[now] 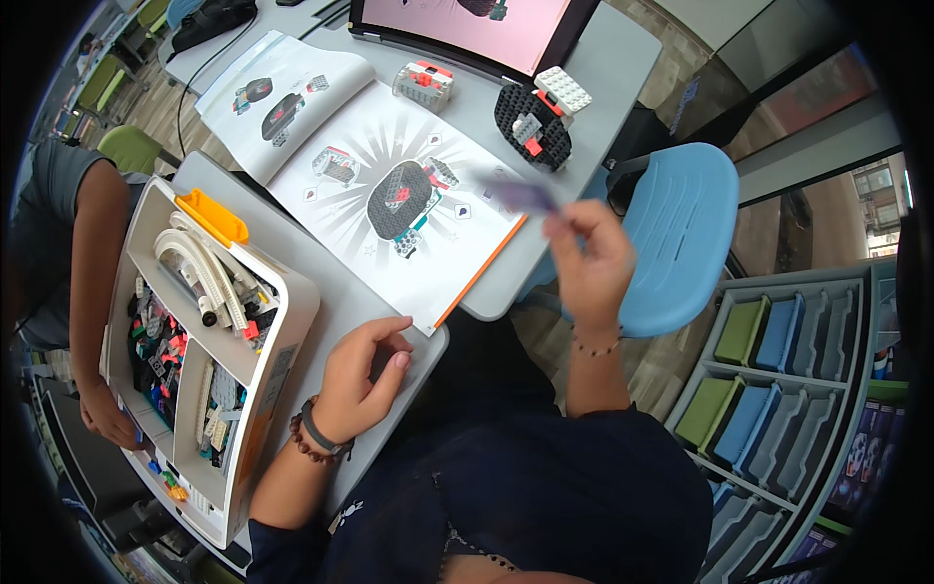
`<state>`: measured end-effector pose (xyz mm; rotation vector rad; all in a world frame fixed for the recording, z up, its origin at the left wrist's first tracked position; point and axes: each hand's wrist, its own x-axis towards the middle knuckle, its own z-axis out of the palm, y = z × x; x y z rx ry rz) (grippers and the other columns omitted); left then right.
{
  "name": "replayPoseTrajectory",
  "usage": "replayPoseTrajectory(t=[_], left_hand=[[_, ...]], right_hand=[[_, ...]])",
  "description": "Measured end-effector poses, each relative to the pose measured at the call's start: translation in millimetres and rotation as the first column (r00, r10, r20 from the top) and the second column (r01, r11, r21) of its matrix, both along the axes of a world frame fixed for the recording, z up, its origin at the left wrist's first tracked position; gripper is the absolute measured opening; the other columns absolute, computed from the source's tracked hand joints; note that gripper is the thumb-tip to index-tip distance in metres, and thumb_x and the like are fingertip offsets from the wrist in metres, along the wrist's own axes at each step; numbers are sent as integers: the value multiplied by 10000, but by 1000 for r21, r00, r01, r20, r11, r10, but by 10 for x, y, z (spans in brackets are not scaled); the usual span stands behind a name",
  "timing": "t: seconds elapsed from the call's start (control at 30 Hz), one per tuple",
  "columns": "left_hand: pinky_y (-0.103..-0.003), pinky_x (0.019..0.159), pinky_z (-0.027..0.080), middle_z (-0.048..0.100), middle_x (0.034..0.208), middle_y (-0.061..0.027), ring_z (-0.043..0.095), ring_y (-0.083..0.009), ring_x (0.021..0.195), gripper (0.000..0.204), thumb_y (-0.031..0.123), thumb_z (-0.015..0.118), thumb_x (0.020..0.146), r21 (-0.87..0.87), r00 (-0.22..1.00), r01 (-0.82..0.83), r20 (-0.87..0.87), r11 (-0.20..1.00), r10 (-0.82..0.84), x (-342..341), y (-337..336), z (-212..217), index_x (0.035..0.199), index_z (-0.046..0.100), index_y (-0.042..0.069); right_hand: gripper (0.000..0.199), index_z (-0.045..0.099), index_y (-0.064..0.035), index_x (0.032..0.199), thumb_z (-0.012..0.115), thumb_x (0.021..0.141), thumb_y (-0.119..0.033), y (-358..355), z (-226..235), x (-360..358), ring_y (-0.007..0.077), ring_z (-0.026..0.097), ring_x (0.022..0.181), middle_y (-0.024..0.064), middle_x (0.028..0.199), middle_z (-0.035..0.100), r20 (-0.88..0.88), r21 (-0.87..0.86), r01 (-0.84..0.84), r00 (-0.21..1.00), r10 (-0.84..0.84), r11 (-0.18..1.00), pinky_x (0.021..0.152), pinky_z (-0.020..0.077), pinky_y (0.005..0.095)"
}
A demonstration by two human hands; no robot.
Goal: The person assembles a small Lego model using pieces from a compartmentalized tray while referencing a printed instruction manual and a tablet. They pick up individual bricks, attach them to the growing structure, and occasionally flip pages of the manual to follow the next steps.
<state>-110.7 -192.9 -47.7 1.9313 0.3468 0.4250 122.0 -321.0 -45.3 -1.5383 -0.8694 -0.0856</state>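
At far left, a second person's bare forearm [92,292] reaches down beside a white cardboard sorting box [282,336], divided into compartments. Contents: an orange plastic piece [212,216], white curved tubes [199,268], and mixed small building bricks [161,350] in grey, red and black.

Just right of the box, the left hand [365,375], wearing a dark bead bracelet and a band, rests loosely curled on the grey tabletop [321,292], holding nothing, fingertips near the corner of an open picture instruction booklet [379,165].

Above the booklet: a small grey-and-red brick assembly [423,85]; further right, a black rounded brick model with a white studded plate [540,117].

Right hand [589,258], raised off the tabletop, pinches a small blurred purple piece [520,198] between its fingertips.

Beyond it, a light blue plastic chair [681,234]; far right, shelving with green and blue bins [769,370].
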Motion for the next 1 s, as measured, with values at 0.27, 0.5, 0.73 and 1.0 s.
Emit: replayPoseTrajectory(t=[0.27, 0.5, 0.73, 1.0], left_hand=[[-276, 763, 476, 606, 869, -92, 617, -171, 832, 263, -11, 536, 858, -33, 997, 47, -55, 998, -48, -103, 52, -29, 1120, 555, -25], [-276, 763, 475, 605, 865, -88, 613, -168, 826, 253, -3, 548, 861, -11, 996, 58, -63, 998, -58, -112, 65, -37, 1112, 566, -21], [-307, 654, 449, 602, 772, -82, 579, -214, 712, 244, -10, 587, 815, -8, 1000, 11, -2, 1000, -11, -72, 48, -53, 1057, 586, 24], [-271, 755, 469, 595, 844, -80, 598, -157, 807, 231, 7, 546, 870, -60, 995, 50, -88, 997, -55, -109, 67, -24, 1098, 573, -15]], right_hand=[[191, 655, 28, 851, 674, 872, -160, 271, 96, 472, 19, 515, 637, -3, 694, 621, -110, -18, 239, 965, -239, 971, 596, 429, 193], [218, 656, 24, 796, 685, 856, -184, 359, 164, 540, 33, 531, 572, 7, 644, 632, 61, -129, 351, 936, -346, 927, 535, 435, 206], [190, 664, 2, 811, 684, 848, -183, 349, 324, 567, 57, 562, 553, 23, 648, 643, 57, -70, 357, 934, -353, 932, 521, 446, 222], [173, 687, -58, 838, 653, 847, -227, 355, 536, 541, 103, 597, 559, 38, 682, 665, 442, -250, 481, 829, -343, 840, 540, 461, 242]])
